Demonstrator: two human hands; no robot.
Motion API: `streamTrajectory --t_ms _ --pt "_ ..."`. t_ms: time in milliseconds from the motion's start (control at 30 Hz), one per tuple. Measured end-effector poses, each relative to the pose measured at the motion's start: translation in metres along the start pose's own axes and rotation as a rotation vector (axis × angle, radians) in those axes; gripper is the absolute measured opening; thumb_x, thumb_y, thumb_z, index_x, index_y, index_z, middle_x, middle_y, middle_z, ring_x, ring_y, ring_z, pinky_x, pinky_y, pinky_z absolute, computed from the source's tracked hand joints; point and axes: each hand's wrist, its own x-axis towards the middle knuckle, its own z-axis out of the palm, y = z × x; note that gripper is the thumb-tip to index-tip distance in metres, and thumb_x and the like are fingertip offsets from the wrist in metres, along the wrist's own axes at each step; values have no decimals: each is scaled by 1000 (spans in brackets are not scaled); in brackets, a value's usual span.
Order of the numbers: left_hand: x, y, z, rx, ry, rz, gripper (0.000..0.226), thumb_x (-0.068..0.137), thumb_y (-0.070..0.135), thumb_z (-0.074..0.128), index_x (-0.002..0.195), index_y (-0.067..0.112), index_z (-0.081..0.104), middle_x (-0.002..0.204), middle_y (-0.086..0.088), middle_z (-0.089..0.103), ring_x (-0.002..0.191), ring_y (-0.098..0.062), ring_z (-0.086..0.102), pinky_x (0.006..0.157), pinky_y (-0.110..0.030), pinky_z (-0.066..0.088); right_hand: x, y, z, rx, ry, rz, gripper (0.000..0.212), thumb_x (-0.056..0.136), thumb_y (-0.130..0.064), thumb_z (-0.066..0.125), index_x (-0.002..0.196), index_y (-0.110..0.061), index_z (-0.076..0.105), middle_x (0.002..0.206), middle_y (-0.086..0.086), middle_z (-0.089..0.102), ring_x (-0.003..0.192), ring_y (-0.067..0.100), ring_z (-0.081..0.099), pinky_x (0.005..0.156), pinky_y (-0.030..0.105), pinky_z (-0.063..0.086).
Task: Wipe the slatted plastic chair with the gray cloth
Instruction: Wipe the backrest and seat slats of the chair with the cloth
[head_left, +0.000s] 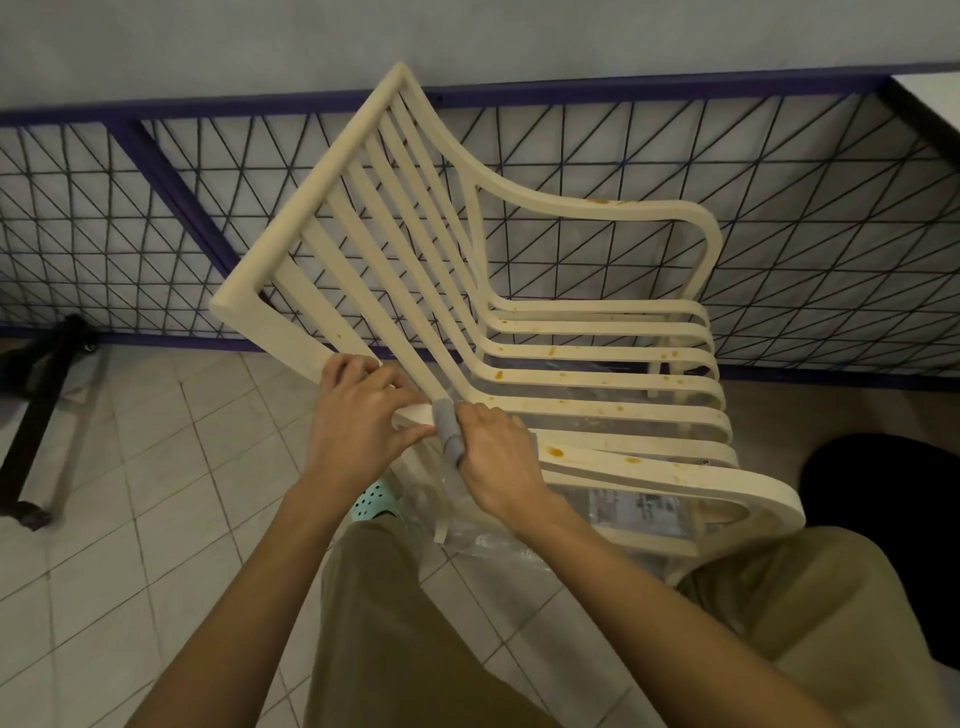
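- The cream slatted chair (311, 189) stands tilted on the tiled floor (156, 467).
- Left hand (358, 421) grips its near armrest.
- Right hand (498, 457) pinches the gray cloth (449, 428) against that armrest, just beside the left hand.

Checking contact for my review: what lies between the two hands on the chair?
In the head view, the gray cloth, wrapped over a rail of the chair, sits between the left hand and right hand.

Person, viewed from above. Arms: forearms (249, 597) bare to the frame edge. Hands: left hand (358, 415), right hand (498, 462), bare. Legwear: khaki trousers (415, 623), loose, creased. Footwear: one mint-green perforated clog (371, 501).
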Motion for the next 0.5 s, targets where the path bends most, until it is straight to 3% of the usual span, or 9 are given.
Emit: streamTrajectory --t_ms 100,167,233,267,400,500 --pt "0 0 2 9 3 10 36 70 54 76 92 25 78 91 5 69 92 -25 56 92 -41 29 -25 0 18 -86 88 -79 61 96 -32 40 149 -5 29 141 16 47 126 31 46 108 44 36" --pt "0 -1 3 7 15 18 34 73 53 74 92 25 78 91 5 69 92 -25 56 92 -41 30 -31 -6 24 -107 89 -61 68 99 -34 39 154 -3 15 156 20 27 144 35 27 120 47 15" --pt "0 -2 3 4 22 19 34 75 54 67 92 26 77 92 6 69 93 -25 56 92 -41 30 -29 -13 27 -88 39 -41 75 99 -38 43 155 -5 5 161 20 10 150 34 9 120 44 -3" --pt "-1 -2 3 2 24 20 35 76 54 61 92 27 77 92 6 69 93 -25 56 92 -41 30 -26 -15 27 -77 44 -42 78 97 -38 46 155 -4 6 161 20 11 150 34 10 121 44 -2" --pt "-1 -2 2 -15 32 25 38 76 52 53 92 27 77 93 5 69 92 -25 56 91 -42 30 -14 -14 23 -51 75 -45 80 90 -32 58 153 -1 19 154 20 32 140 35 34 119 47 24" --pt "-1 -4 4 -14 30 23 39 77 53 54 92 25 77 94 5 70 92 -26 57 92 -43 32 -27 -8 22 -39 71 -83 79 91 -33 53 154 -4 15 158 19 23 146 34 23 121 47 18"
